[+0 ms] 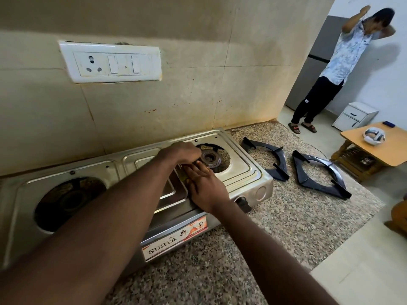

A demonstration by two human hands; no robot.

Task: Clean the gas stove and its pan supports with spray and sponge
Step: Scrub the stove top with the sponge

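A steel two-burner gas stove stands on the granite counter against the tiled wall, both burners bare. Two black pan supports lie on the counter to its right. My left hand hovers over the stove top beside the right burner, fingers curled down. My right hand lies just in front of it with fingers stretched flat toward the burner. A small yellow-green patch shows between the hands; I cannot tell whether it is a sponge or which hand holds it. No spray bottle is in view.
A switch and socket plate is on the wall above the stove. The counter ends at the right. Beyond it are a wooden table, a small white cabinet and a person standing by a grey fridge.
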